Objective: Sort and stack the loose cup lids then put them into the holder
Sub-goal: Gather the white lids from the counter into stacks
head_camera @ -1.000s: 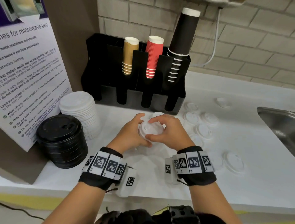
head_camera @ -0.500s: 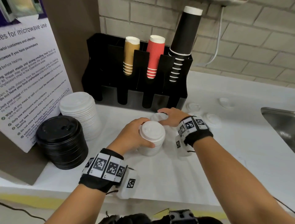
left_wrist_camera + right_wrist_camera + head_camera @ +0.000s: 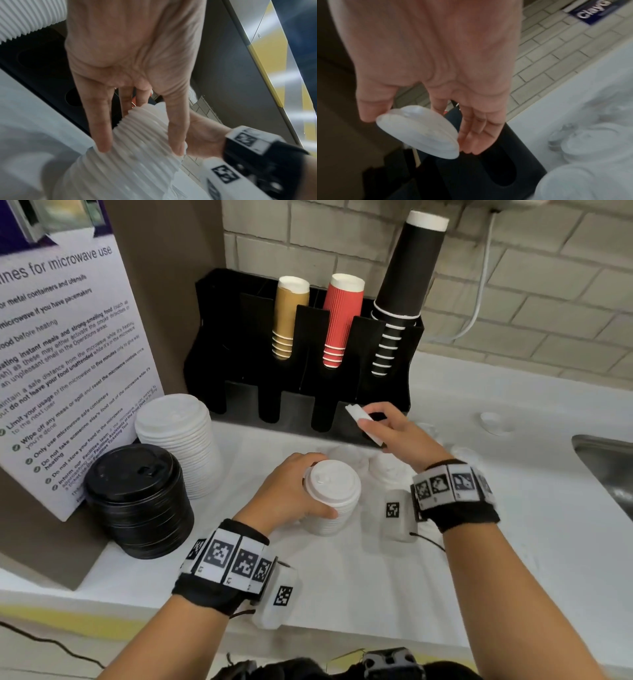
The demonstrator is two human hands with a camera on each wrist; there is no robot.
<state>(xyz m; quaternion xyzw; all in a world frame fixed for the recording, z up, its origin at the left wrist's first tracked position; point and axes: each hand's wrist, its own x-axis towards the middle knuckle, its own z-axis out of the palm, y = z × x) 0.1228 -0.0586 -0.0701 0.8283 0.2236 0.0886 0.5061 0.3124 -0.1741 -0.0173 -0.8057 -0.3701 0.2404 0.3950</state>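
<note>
Left hand: the left hand (image 3: 291, 494) is wrapped round a short stack of small white plastic cup lids (image 3: 330, 498) that stands on the white counter (image 3: 359, 577); the thumb lies on the near side and the fingers (image 3: 101, 129) are seen pressed against the ribbed edges of the stack in the left wrist view.
Right hand: the right hand (image 3: 394, 433) is raised above the counter, close in front of the black plastic cup-and-lid holder (image 3: 239, 354); a single small white plastic lid (image 3: 418, 134) is pinched on edge between the thumb and the fingertips (image 3: 471, 140), the fingers only slightly bent.
Held lid: it is tilted steeply, clear of the counter, near the holder's rightmost lower slot.
Loose lids: a few more small white lids (image 3: 390, 470) are seen lying on the counter just behind the gripped stack and out toward the steel sink (image 3: 609, 467); their number cannot be told through the blur.
Other stacks: a tall stack of larger white lids (image 3: 178, 440) and a stack of black lids (image 3: 137, 501) stand side by side at the left, beside a printed microwave notice (image 3: 61, 364).
Holder: tan, red and black paper cups (image 3: 342, 320) are stacked upside down in its upper slots.
</note>
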